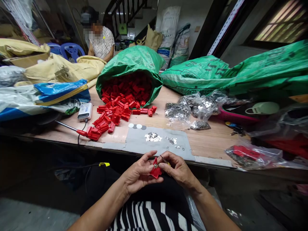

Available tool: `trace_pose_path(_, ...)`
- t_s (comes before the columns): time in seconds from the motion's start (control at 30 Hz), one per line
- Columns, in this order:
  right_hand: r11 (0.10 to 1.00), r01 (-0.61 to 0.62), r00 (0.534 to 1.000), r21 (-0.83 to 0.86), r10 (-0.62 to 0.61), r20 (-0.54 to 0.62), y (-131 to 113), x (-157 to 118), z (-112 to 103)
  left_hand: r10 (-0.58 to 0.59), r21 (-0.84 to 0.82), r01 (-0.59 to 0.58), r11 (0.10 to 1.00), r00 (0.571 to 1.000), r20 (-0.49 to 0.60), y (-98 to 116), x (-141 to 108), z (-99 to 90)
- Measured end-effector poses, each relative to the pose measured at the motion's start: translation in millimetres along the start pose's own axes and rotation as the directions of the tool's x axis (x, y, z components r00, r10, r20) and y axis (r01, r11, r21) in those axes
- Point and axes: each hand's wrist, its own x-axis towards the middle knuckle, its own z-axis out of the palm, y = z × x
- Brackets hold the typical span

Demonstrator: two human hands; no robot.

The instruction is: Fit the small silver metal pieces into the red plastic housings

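Observation:
My left hand [141, 175] holds a small red plastic piece [156, 172] between thumb and fingers, just in front of the table edge. A little shiny metal part sits on the piece. Closed in a pinch, my right hand [180, 168] meets it from the right; a bit of yellow and a thin dark tip show at its fingers, but what they belong to is hidden. Beyond both hands, a grey mat [137, 141] bears a pile of small shiny metal parts [153, 137] and a smaller scatter of them [171, 140].
A green sack [134, 59] spills red plastic pieces [116, 112] onto the table. A power bank [85, 111] with a cable stands left. Clear bags of metal parts [178, 110] lie right, near a pink basket [237, 115]. Another person [102, 41] sits across the table.

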Motion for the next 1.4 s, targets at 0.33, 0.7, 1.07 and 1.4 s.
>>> trace_pose_path(0.33, 0.955, 0.031, 0.966, -0.296, -0.104, -0.237, -9.6, 2.5, -8.0, 0.269, 0.191, -0.252, 0.949, 0.960, -0.072, 2.5, 5.2, 3.6)
trace_pose_path(0.7, 0.744, 0.097, 0.957, -0.661, -0.252, -0.143, -8.9, -3.4, 2.2, 0.710, 0.766, -0.439, 0.470, 0.703, -0.033, -8.8, 2.6, -4.2)
trace_pose_path(1.07, 0.744, 0.144, 0.968, -0.653, -0.243, -0.064, -3.0, 0.8, 8.8, 0.764, 0.839, -0.460, 0.292, 0.639, 0.084, -12.0, 0.3, -3.1)
trace_pose_path(1.4, 0.875, 0.113, 0.989, -0.471, -0.145, -0.031, -4.8, 1.3, 6.3, 0.777, 0.871, -0.453, 0.190, 0.611, 0.148, -18.9, 1.1, -9.5)
